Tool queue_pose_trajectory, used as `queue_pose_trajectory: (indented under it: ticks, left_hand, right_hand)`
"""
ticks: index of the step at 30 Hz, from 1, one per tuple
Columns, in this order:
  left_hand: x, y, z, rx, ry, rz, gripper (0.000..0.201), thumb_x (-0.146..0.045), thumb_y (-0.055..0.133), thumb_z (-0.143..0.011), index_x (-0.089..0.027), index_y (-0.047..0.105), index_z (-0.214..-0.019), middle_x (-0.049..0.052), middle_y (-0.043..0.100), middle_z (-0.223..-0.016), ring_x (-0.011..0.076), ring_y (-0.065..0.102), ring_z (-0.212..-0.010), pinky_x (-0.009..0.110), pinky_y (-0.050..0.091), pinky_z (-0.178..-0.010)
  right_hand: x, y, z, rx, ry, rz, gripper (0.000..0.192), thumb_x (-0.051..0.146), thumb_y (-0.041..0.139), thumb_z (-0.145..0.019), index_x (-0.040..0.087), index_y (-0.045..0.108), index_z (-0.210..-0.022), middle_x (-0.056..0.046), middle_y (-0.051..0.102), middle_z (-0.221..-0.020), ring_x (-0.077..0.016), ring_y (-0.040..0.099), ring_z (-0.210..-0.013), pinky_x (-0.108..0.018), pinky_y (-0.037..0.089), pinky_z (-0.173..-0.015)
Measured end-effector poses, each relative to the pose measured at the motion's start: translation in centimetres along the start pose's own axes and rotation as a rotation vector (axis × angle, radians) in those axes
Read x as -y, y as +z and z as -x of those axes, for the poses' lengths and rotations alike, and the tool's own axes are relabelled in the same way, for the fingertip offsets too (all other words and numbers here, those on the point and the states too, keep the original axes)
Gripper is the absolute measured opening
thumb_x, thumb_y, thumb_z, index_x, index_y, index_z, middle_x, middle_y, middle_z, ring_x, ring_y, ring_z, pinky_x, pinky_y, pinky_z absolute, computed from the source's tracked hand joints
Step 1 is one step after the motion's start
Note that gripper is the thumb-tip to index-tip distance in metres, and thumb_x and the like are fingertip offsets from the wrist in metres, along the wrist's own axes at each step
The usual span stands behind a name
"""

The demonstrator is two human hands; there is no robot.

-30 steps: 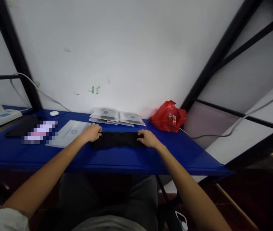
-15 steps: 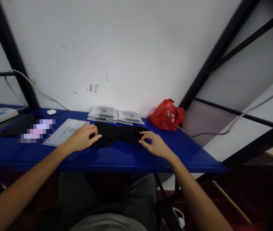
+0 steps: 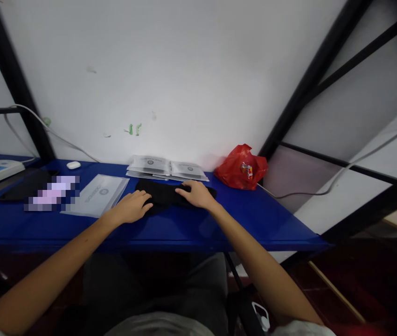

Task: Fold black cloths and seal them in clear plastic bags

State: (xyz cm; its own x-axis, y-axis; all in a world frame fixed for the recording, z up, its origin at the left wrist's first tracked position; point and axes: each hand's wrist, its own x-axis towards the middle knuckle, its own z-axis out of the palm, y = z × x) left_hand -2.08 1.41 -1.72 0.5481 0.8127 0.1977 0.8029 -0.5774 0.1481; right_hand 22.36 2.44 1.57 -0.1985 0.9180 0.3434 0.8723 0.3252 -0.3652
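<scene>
Flat on the black cloth (image 3: pixel 165 193), whose long axis runs left-right, lie both open hands, left hand (image 3: pixel 133 207) and right hand (image 3: pixel 195 193).

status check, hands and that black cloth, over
Left hand flat on black cloth near end, no grip. Right hand pressed flat on its middle. Cloth bunched on blue table. Papers behind, red bag right, both apart.

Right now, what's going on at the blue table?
A person sits at the blue table with both hands flat on a black cloth. The left hand presses its near left end, the right hand lies on its middle. Paper packets lie behind it by the wall, a red bag to the right.
</scene>
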Motion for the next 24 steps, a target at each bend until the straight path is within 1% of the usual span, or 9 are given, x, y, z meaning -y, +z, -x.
queue_pose_trajectory:
  ticks: [3,7,11,13,16,18,19,21,24]
  left_hand:
    - [0.3,0.0,0.5,-0.035,0.002,-0.019,0.035,-0.034,0.036,-0.091,-0.019,0.056,-0.116,0.009,0.061,-0.11,0.023,0.055,-0.102,0.035,0.042,-0.088]
    - [1.1,-0.3,1.7,-0.135,0.006,-0.005,0.036,-0.037,0.035,-0.092,-0.019,0.057,-0.114,0.008,0.062,-0.11,0.0232,0.055,-0.102,0.037,0.042,-0.089]
    - [1.5,-0.7,2.3,-0.179,-0.025,0.031,0.037,-0.038,0.036,-0.092,-0.017,0.056,-0.114,0.008,0.062,-0.111,0.023,0.055,-0.105,0.037,0.041,-0.093]
    - [1.4,-0.6,2.2,-0.157,-0.028,0.045,0.038,-0.04,0.035,-0.092,-0.017,0.055,-0.116,0.008,0.061,-0.114,0.0233,0.054,-0.108,0.038,0.04,-0.094]
    - [1.0,-0.3,1.8,-0.079,-0.031,0.071,0.044,-0.046,0.036,-0.091,-0.018,0.053,-0.12,0.009,0.059,-0.119,0.0248,0.052,-0.11,0.039,0.04,-0.093]
    - [0.8,-0.1,1.5,-0.022,-0.039,0.076,0.047,-0.051,0.039,-0.088,-0.019,0.055,-0.118,0.009,0.06,-0.117,0.026,0.053,-0.108,0.039,0.041,-0.09]
    - [0.7,-0.1,1.4,0.005,-0.043,0.076,0.047,-0.053,0.041,-0.086,-0.019,0.056,-0.115,0.008,0.061,-0.114,0.0265,0.053,-0.106,0.038,0.042,-0.087]
    - [0.7,0.0,1.3,0.048,-0.049,0.088,0.044,-0.054,0.047,-0.082,-0.019,0.059,-0.107,0.008,0.062,-0.107,0.0262,0.055,-0.101,0.036,0.044,-0.082]
    - [0.9,0.2,0.8,0.093,-0.053,0.123,0.037,-0.05,0.053,-0.079,-0.02,0.059,-0.1,0.007,0.063,-0.101,0.0242,0.057,-0.095,0.034,0.044,-0.077]
  right_hand:
    - [-0.1,-0.5,0.5,-0.005,-0.075,-0.029,0.01,0.021,0.062,-0.078,0.02,0.068,-0.086,-0.006,0.069,-0.105,-0.0224,0.062,-0.099,-0.037,0.047,-0.089]
    - [-0.9,-2.3,3.9,-0.036,-0.136,-0.128,0.011,0.015,0.061,-0.074,0.019,0.065,-0.083,-0.006,0.066,-0.111,-0.0197,0.061,-0.103,-0.037,0.045,-0.093]
    - [-1.4,-4.1,7.1,0.197,-0.067,-0.059,0.01,0.013,0.066,-0.068,0.019,0.065,-0.075,-0.009,0.064,-0.116,-0.0234,0.059,-0.107,-0.038,0.044,-0.092]
    - [-1.2,-4.4,7.7,0.248,-0.036,-0.057,0.004,0.018,0.067,-0.071,0.02,0.064,-0.073,-0.01,0.064,-0.115,-0.0244,0.059,-0.109,-0.038,0.044,-0.093]
    - [-0.4,-4.2,7.2,0.064,-0.015,-0.075,0.01,0.03,0.06,-0.08,0.021,0.062,-0.076,-0.008,0.063,-0.116,-0.0226,0.058,-0.109,-0.037,0.042,-0.094]
    - [0.0,-3.5,6.4,-0.026,-0.001,-0.031,0.015,0.034,0.059,-0.082,0.02,0.062,-0.087,-0.008,0.063,-0.116,-0.0225,0.058,-0.106,-0.037,0.042,-0.093]
    - [0.0,-3.0,6.0,-0.007,-0.001,0.013,0.02,0.035,0.06,-0.081,0.02,0.062,-0.094,-0.009,0.063,-0.116,-0.0234,0.058,-0.106,-0.038,0.043,-0.093]
    - [-0.2,-2.1,5.3,0.12,-0.002,0.119,0.032,0.034,0.065,-0.078,0.017,0.061,-0.104,-0.012,0.063,-0.116,-0.0264,0.057,-0.108,-0.038,0.043,-0.091]
    - [-0.9,-0.8,4.4,0.286,0.027,0.23,0.032,0.031,0.069,-0.074,0.016,0.063,-0.103,-0.013,0.064,-0.114,-0.0287,0.057,-0.108,-0.037,0.043,-0.088]
